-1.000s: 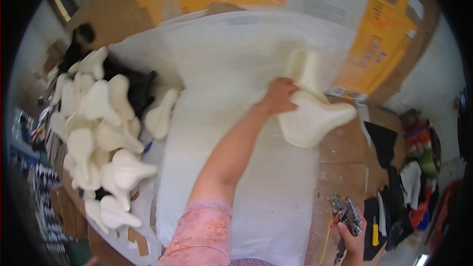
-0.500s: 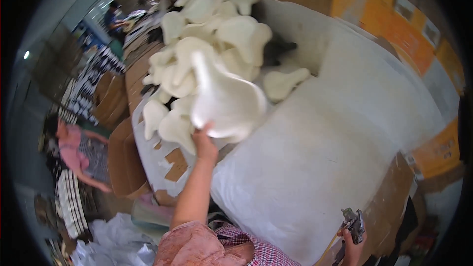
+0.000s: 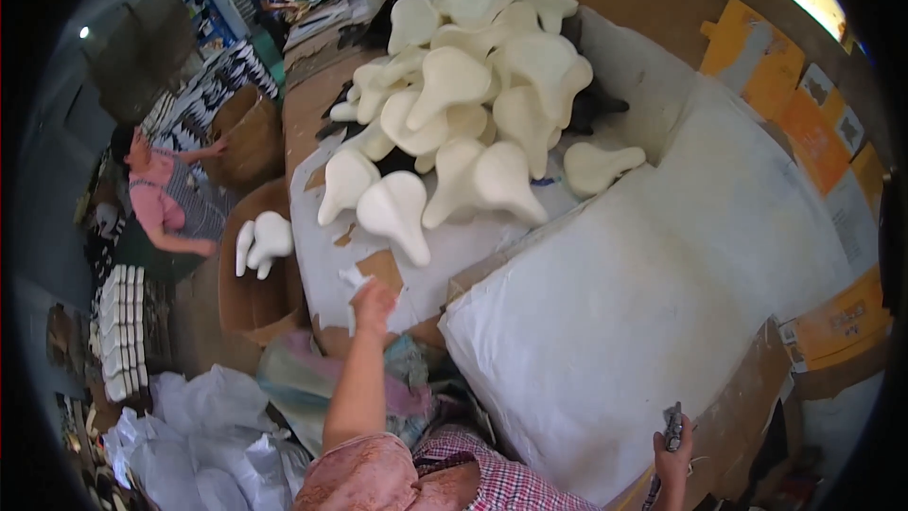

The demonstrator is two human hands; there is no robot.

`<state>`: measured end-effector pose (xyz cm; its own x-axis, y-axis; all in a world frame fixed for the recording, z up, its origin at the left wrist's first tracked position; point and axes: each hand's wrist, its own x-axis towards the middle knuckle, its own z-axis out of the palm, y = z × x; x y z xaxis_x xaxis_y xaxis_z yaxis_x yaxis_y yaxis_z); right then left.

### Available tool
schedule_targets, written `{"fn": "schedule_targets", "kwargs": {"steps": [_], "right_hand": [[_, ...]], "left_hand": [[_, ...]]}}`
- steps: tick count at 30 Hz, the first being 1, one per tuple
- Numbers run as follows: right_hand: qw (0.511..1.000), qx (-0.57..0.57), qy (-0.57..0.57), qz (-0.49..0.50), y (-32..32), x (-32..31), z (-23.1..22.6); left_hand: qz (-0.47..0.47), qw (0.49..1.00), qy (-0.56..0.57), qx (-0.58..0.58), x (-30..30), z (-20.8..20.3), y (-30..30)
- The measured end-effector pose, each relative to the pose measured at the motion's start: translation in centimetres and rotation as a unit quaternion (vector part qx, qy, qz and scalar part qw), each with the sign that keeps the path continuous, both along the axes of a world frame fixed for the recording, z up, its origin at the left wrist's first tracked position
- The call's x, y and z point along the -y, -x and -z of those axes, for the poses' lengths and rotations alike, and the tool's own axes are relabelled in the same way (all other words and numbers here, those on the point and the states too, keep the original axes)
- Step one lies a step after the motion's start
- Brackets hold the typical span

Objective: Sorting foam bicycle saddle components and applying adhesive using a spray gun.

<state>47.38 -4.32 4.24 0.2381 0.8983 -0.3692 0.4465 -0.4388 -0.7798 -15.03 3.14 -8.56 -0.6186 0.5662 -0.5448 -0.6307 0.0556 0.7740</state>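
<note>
My left hand [image 3: 375, 308] is low over the near left of the white-covered table, its fingers blurred. Something small and bright white [image 3: 355, 277] shows at the fingertips; whether they grip it I cannot tell. At lower right my right hand [image 3: 672, 466] is closed round a dark grey, metallic-looking tool [image 3: 672, 424], partly hidden by the fingers. Beyond my left hand lies a heap of cream foam bicycle-saddle pads [image 3: 454, 85]; one pad [image 3: 395, 213] sits nearest. At left, another pad [image 3: 271, 237] appears at the mouth of a cardboard box [image 3: 253, 308], beside a smaller white piece [image 3: 244, 246].
A large block wrapped in white sheeting [image 3: 586, 341] fills the right. A single pad [image 3: 601, 168] lies behind it. A co-worker in pink [image 3: 156, 194] stands left, beyond the box. White plastic bags [image 3: 203, 431] lie at lower left. Another person [image 3: 270, 2] is far back.
My left hand has let go of a saddle pad and dropped nearer to me. A pad now appears at the cardboard box. The view has shifted; my right hand still holds the tool.
</note>
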Motion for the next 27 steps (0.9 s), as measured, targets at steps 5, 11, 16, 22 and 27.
{"fn": "schedule_targets", "kwargs": {"steps": [5, 11, 16, 22, 27], "right_hand": [[0.968, 0.246, -0.056, 0.020, -6.1, 4.5, 3.4], [0.918, 0.371, 0.033, -0.135, -9.7, 3.8, 7.3], [0.943, 0.095, -0.102, -0.301, 5.2, -2.3, 8.4], [0.842, -0.060, -0.076, -0.531, 32.5, 2.2, 17.5], [0.856, -0.180, 0.264, -0.406, 42.6, 4.1, 24.2]], "left_hand": [[0.061, 0.988, 0.131, 0.044, 9.4, 1.5, -9.8], [0.117, 0.967, 0.227, 0.025, 24.0, 5.0, -11.9], [0.058, 0.816, 0.459, -0.346, 33.6, 10.8, -11.3], [-0.141, 0.861, 0.483, -0.071, 36.0, 14.4, -10.8], [-0.246, 0.852, 0.249, 0.390, 28.9, 13.7, -14.9]]}}
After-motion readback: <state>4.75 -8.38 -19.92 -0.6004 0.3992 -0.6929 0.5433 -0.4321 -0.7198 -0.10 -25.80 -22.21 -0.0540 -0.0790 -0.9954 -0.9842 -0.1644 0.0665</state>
